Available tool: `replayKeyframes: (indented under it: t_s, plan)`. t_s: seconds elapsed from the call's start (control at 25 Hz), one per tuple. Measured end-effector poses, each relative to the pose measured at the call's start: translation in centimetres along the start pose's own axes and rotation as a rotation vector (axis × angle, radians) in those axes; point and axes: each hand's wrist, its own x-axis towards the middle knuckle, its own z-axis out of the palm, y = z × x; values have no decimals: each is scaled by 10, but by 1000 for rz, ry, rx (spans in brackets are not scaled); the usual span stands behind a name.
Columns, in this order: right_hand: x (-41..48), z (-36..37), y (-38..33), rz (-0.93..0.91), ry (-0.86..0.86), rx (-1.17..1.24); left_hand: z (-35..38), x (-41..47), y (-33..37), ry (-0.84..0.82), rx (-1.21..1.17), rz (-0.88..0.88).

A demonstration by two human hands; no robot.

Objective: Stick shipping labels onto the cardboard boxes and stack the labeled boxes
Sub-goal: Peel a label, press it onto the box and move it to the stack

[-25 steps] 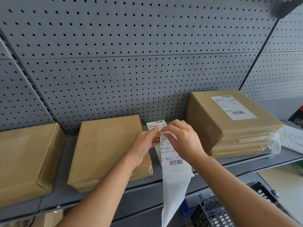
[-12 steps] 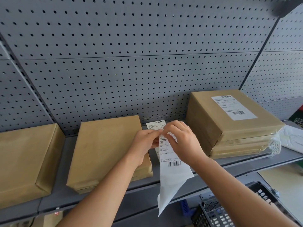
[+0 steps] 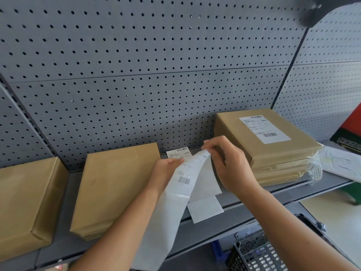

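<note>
My left hand (image 3: 166, 173) and right hand (image 3: 232, 165) each pinch the shipping label (image 3: 183, 179) above the shelf's (image 3: 263, 194) front edge. It looks light, floppy and sticky-backed, so I'd hold it by the corners only.

Bright, even daylight with soft shadows under the boxes (image 3: 117, 184). A blurred dark shape (image 3: 320, 10) sits upper right; wide-angle bending curves the pegboard (image 3: 136, 75) edges.

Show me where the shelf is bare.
Shelf is bare in a narrow strip between left box and middle box, and along the front before the labeled stack. Crowded between middle box and stack: loose label, left hand, right hand, label strip.
</note>
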Motion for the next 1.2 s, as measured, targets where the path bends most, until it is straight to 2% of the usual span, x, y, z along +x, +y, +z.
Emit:
replayKeyframes:
  t_s: [0.16,0.36,0.52,0.56,0.68,0.76,0.92,1.08,1.2]
  plan:
    - [4,-20,-20,-42,112,68,2,-7,2,-64,-21,-4]
    - [7,-39,-48,-150,220,46,6,-12,-3,-35,187,122]
    - [9,-49,-69,-275,267,13,11,-15,-1,-23,276,132]
    - [9,-51,-74,-304,282,14,12,-19,1,-23,278,143]
    - [11,-59,-87,-390,340,43,12,-23,-3,26,43,58]
    - [13,-64,-94,-429,365,62,13,-15,-8,36,60,66]
    - [15,-74,-101,-457,404,94,11,-3,-18,4,450,254]
    - [17,-79,-105,-452,408,109,9,-1,-24,5,464,299]
    - [17,-76,-102,-392,372,88,9,-4,-19,-14,305,317]
